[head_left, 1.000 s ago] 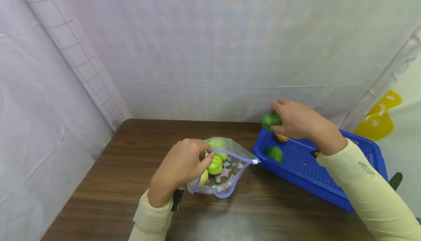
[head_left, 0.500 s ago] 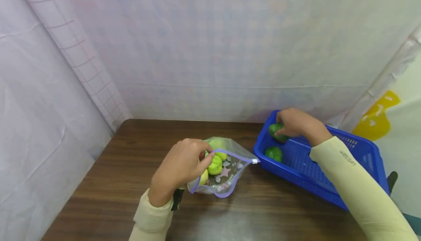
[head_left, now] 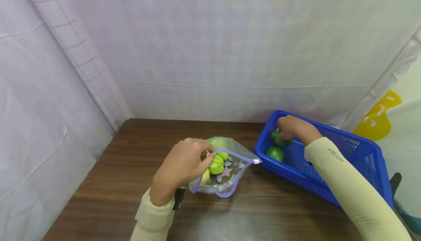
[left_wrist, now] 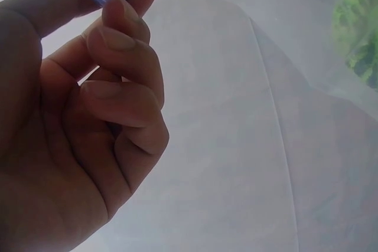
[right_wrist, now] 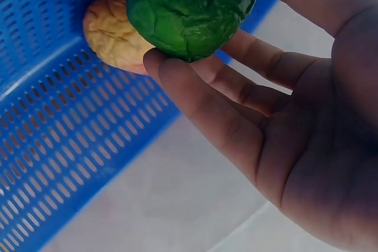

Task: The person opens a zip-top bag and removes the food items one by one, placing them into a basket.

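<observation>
My left hand (head_left: 182, 166) pinches the purple-edged rim of a clear zip bag (head_left: 241, 151), whose mouth gapes open on the table. Inside show a lime-green wrinkled ball (head_left: 216, 165) and a pale yellow rounded piece (head_left: 205, 177); pale shapes and a pink star mark the bag. At the basket's left end, my right hand (head_left: 294, 127) holds a dark green wrinkled ball (right_wrist: 189, 13), like a toy cabbage, between thumb and fingers. A yellow-orange wrinkled ball (right_wrist: 115, 30) sits behind it in the right wrist view. Another green ball (head_left: 275, 154) lies nearer the basket's front wall.
The blue perforated basket (head_left: 358, 157) stands slanted on the right of the dark wooden table (head_left: 131, 189). White cloth (head_left: 197, 51) hangs behind the table. Something dark and rounded (head_left: 395, 180) sticks out beyond the basket's right end.
My right hand has lowered the green toy cabbage from above the basket's left rim down into the basket. My left hand keeps its pinch on the bag.
</observation>
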`<state>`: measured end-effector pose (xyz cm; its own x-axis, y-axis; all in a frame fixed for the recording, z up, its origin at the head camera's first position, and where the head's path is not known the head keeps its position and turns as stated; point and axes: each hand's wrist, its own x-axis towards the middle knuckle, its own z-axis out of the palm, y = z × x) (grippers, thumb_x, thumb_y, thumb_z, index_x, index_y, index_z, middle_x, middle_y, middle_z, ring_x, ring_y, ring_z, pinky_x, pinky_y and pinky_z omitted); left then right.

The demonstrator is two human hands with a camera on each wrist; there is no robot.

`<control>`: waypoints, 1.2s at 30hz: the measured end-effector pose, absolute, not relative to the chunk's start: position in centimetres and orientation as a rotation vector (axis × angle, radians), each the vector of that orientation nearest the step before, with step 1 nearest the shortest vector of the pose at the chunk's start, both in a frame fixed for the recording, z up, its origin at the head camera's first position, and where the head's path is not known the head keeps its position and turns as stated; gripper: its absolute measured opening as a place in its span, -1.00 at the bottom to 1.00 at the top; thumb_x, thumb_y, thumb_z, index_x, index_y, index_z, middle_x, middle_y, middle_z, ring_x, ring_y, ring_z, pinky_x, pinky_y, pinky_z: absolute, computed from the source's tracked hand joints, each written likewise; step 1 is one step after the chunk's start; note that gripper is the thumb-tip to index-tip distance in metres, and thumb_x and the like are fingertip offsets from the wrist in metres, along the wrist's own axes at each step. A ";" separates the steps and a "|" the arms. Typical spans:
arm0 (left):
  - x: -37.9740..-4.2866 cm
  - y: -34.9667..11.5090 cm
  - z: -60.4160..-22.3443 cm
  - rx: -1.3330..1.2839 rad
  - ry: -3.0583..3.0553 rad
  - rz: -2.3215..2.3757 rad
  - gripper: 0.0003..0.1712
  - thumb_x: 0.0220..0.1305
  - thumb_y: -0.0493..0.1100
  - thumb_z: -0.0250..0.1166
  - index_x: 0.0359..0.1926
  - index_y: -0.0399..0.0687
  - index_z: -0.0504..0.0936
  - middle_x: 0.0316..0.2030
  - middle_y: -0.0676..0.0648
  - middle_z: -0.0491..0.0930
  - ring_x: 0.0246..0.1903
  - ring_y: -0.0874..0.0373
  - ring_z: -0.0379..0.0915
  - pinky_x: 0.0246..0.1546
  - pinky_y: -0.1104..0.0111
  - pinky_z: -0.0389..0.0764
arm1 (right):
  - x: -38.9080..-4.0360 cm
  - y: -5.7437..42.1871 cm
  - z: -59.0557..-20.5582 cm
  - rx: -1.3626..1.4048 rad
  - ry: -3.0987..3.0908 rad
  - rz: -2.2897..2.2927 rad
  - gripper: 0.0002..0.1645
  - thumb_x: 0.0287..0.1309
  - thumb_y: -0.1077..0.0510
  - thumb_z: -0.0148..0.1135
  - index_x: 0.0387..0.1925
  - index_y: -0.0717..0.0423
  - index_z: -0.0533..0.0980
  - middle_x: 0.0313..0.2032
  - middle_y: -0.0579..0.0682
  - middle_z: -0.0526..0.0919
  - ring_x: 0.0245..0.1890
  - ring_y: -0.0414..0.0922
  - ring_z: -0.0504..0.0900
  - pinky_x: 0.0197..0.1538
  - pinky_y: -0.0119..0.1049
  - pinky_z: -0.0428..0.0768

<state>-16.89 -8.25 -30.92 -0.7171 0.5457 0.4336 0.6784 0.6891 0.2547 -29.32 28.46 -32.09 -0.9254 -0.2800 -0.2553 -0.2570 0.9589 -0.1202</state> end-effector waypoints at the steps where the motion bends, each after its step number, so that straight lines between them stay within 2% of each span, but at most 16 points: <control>1: -16.9 -8.2 -30.9 -0.966 -2.577 -0.580 -0.87 0.29 -0.12 0.33 -0.27 -0.01 0.79 -0.63 0.19 0.39 -0.62 0.35 0.22 -0.62 0.49 0.27 | -29.5 28.5 -32.4 -0.387 2.836 -0.121 -0.76 0.03 0.08 0.46 -0.53 0.11 0.57 -0.52 -0.05 0.57 -0.49 -0.13 0.51 -0.40 -0.29 0.51; 8: -16.8 -8.1 -31.0 -0.967 -2.583 -0.598 -0.86 0.29 -0.11 0.34 -0.27 -0.02 0.79 -0.63 0.19 0.39 -0.63 0.35 0.20 -0.64 0.50 0.25 | -30.2 28.6 -33.7 -0.275 2.794 -0.099 -0.77 0.08 0.06 0.44 -0.45 0.13 0.59 -0.45 -0.01 0.60 -0.43 -0.10 0.54 -0.35 -0.26 0.54; 15: -16.9 -7.9 -30.9 -0.962 -2.595 -0.591 -0.85 0.31 -0.10 0.32 -0.27 -0.01 0.79 -0.64 0.20 0.37 -0.64 0.38 0.18 -0.64 0.51 0.23 | -30.3 28.9 -34.2 -0.194 2.797 -0.045 -0.73 0.07 0.04 0.48 -0.32 0.16 0.66 -0.39 0.01 0.64 -0.37 -0.04 0.57 -0.25 -0.15 0.59; 22: -16.9 -7.9 -30.8 -0.958 -2.600 -0.597 -0.85 0.32 -0.10 0.31 -0.27 -0.02 0.78 -0.67 0.19 0.33 -0.65 0.39 0.11 -0.65 0.51 0.18 | -30.1 29.1 -34.8 -0.179 2.788 -0.038 -0.79 0.10 0.05 0.44 -0.41 0.10 0.63 -0.44 0.01 0.62 -0.40 -0.05 0.55 -0.27 -0.18 0.56; 30: -16.8 -7.9 -30.7 -0.962 -2.598 -0.611 -0.85 0.31 -0.11 0.33 -0.26 -0.03 0.79 -0.67 0.18 0.33 -0.67 0.39 0.09 -0.66 0.51 0.17 | -30.1 29.2 -35.4 -0.216 2.849 0.039 -0.80 -0.01 0.05 0.42 -0.49 0.07 0.60 -0.40 0.06 0.63 -0.36 0.02 0.58 -0.13 0.05 0.62; 36: -16.9 -7.8 -30.7 -0.973 -2.588 -0.622 -0.85 0.29 -0.13 0.34 -0.26 -0.07 0.78 -0.67 0.16 0.34 -0.67 0.36 0.13 -0.66 0.50 0.19 | -29.9 29.3 -35.5 -0.226 2.848 0.058 -0.80 0.03 0.04 0.37 -0.50 0.07 0.57 -0.40 0.07 0.62 -0.36 0.02 0.57 -0.12 0.07 0.61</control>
<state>-16.89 -7.83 -30.74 -0.7229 0.5457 0.4238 0.6788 0.6756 0.2878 -29.91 29.25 -35.46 -0.9476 -0.1485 -0.2829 -0.1599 0.9870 0.0177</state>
